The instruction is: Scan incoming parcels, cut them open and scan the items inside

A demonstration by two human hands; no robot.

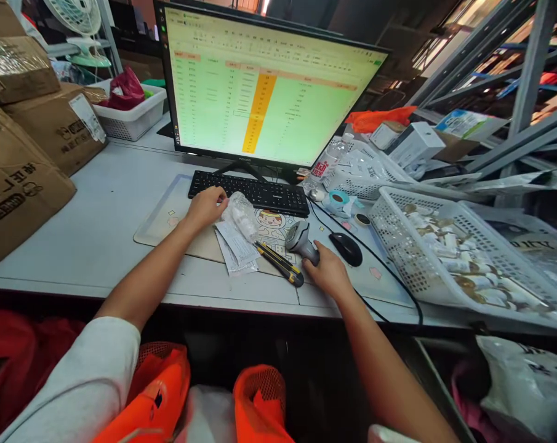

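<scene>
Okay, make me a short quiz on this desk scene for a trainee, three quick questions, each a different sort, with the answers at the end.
1. Multiple choice: which item is the person's right grip on?
A) mouse
B) handheld scanner
C) keyboard

2. True or false: the monitor screen is dark and switched off.

3. Fill in the blank: the long tool lying between the papers and the scanner is black and ____.

Key:
1. B, the handheld scanner, by its handle.
2. False; the screen is lit and shows a table with an orange column.
3. Yellow.
</scene>
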